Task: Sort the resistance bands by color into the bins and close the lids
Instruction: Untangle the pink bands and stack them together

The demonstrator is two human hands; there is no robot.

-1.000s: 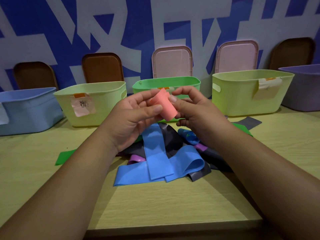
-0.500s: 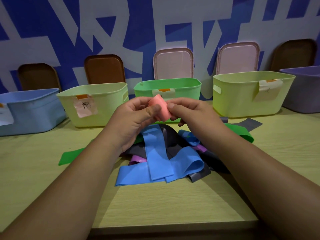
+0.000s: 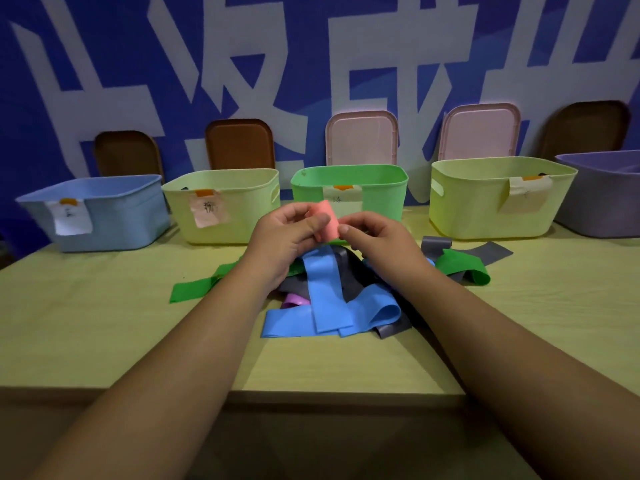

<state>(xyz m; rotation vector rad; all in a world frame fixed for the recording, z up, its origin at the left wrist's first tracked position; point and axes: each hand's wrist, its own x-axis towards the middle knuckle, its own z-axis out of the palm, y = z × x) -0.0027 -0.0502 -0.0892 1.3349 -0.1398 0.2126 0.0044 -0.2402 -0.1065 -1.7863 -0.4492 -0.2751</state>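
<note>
A folded pink resistance band (image 3: pixel 325 220) is held up above the pile, in front of the green bin (image 3: pixel 384 188). My left hand (image 3: pixel 282 237) pinches its left side with the thumb on top, and my right hand (image 3: pixel 375 237) pinches its right side. Below them on the table lies a pile of bands: blue ones (image 3: pixel 329 299), grey ones (image 3: pixel 353 268), a purple one (image 3: pixel 294 301) and green ones (image 3: pixel 460 266). Along the back stand a blue bin (image 3: pixel 114 216), a yellow-green bin (image 3: pixel 242 216), another yellow-green bin (image 3: pixel 485 209) and a purple bin (image 3: pixel 602 199), all open.
Lids lean against the wall behind the bins: brown ones (image 3: pixel 239 143) at the left and far right, pink ones (image 3: pixel 362 138) in the middle. Paper labels hang on the bin fronts. The table's front edge (image 3: pixel 311 393) runs below my forearms.
Both hands moved a little away from me with the pink band, folding it smaller. The view has tilted down slightly.
</note>
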